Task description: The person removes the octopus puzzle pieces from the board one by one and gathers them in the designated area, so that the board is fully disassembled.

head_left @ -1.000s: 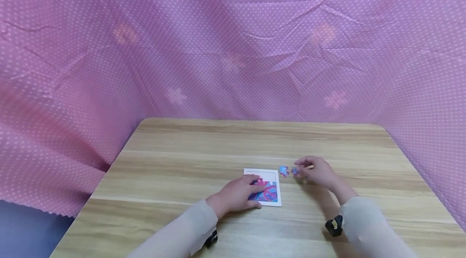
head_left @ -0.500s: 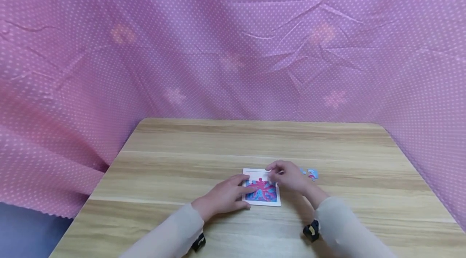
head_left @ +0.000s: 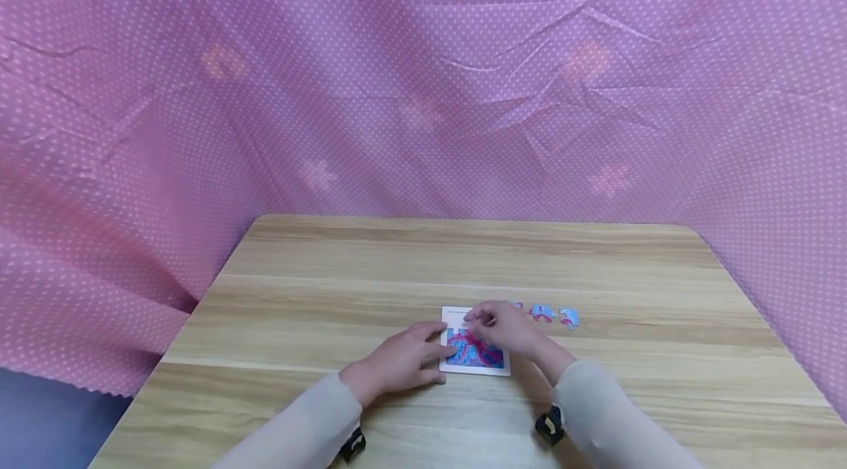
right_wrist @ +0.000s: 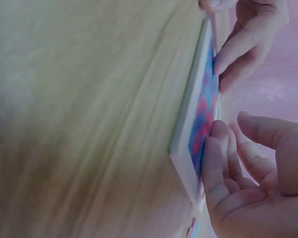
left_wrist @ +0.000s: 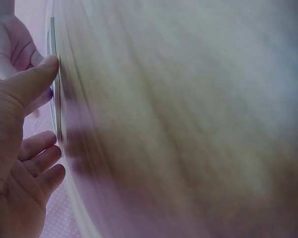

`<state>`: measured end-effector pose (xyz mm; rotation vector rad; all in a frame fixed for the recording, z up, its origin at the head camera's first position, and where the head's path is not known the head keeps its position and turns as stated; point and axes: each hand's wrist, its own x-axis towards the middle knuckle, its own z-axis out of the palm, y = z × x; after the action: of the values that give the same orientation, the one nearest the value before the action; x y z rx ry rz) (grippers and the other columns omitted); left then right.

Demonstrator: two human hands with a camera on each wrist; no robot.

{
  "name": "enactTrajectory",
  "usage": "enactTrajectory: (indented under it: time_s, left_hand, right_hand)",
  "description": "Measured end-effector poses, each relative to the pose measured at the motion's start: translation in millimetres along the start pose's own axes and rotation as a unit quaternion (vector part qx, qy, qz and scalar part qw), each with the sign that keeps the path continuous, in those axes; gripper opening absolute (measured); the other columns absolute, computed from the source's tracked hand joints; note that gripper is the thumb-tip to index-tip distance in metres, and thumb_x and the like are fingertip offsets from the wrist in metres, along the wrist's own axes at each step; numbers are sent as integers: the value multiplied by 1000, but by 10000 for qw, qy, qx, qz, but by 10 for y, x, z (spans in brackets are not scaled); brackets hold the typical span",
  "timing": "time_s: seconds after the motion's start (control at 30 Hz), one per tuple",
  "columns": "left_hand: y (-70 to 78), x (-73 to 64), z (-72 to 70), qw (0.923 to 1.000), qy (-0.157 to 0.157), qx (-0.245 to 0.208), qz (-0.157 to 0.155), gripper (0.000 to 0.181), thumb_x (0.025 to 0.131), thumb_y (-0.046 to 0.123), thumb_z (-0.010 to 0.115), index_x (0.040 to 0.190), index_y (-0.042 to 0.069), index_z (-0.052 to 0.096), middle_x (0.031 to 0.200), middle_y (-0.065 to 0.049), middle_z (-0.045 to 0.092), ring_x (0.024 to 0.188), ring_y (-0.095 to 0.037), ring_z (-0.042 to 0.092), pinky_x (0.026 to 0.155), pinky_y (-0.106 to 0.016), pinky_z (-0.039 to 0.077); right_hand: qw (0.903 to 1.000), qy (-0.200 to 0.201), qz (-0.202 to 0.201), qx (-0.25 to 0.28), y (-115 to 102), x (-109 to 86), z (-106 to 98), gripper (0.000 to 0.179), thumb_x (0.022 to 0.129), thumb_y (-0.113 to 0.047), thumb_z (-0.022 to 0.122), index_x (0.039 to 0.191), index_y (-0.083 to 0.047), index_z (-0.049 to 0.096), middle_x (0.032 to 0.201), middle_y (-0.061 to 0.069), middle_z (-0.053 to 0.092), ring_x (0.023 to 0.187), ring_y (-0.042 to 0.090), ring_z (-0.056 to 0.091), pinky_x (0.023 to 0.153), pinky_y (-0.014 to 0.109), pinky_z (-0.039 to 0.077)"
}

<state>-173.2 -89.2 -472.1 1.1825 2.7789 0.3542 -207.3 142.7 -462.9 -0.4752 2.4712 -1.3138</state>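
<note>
A jigsaw puzzle point(head_left: 486, 355) in a white frame point(head_left: 473, 372) lies on the wooden table; blue and pink picture pieces fill its lower part, while the top strip shows white. My left hand point(head_left: 400, 360) rests along the frame's left side with fingers spread, and in the left wrist view the thumb point(left_wrist: 42, 74) touches the edge. Over the upper part of the puzzle is my right hand point(head_left: 506, 328), thumb and index finger close together. The right wrist view shows its lower fingers point(right_wrist: 213, 153) bent against the puzzle surface. I cannot tell whether a piece is between its fingertips.
Right of the frame lie loose puzzle pieces point(head_left: 542, 313), one partly covered by my right hand. The wooden table point(head_left: 317, 285) reaches back to a pink dotted cloth point(head_left: 423, 123), which hangs behind and on both sides.
My right hand has come left from the loose pieces to the top of the puzzle. My left hand has slid left off the puzzle's middle to the frame's left edge.
</note>
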Motion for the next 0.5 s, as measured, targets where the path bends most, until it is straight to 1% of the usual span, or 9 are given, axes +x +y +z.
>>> enactTrajectory:
  time_s: [0.17,0.33,0.4,0.5]
  left_hand:
    - [-5,-2,-2,10000,-31,2,10,46,90,43,63,132,23,59,146,-12,39,133,-26,37,106,-40,34]
    - [2,-7,-2,10000,-91,37,12,46,91,43,62,132,23,59,146,-11,39,133,-25,37,106,-39,35]
    - [9,-12,-4,9999,-87,54,35,46,91,43,62,131,23,59,146,-11,40,132,-25,38,105,-39,36]
    - [17,-23,-6,9999,-76,54,66,45,91,43,62,131,22,60,145,-12,41,131,-25,39,105,-38,37]
  right_hand:
    - [9992,86,-14,-392,2,10,29,16,89,-8,65,103,-7,70,79,-2,60,73,15,54,67,31,48]
    - [9963,138,-60,-850,-16,22,73,14,88,-11,67,101,-10,72,84,-4,65,76,12,55,74,36,49]
    - [9956,148,-91,-925,-22,24,97,12,87,-11,68,98,-10,73,84,-5,66,77,11,56,76,36,49]
    - [9955,143,-83,-934,-18,31,136,9,86,-10,69,94,-10,72,80,-5,64,74,11,55,74,35,48]
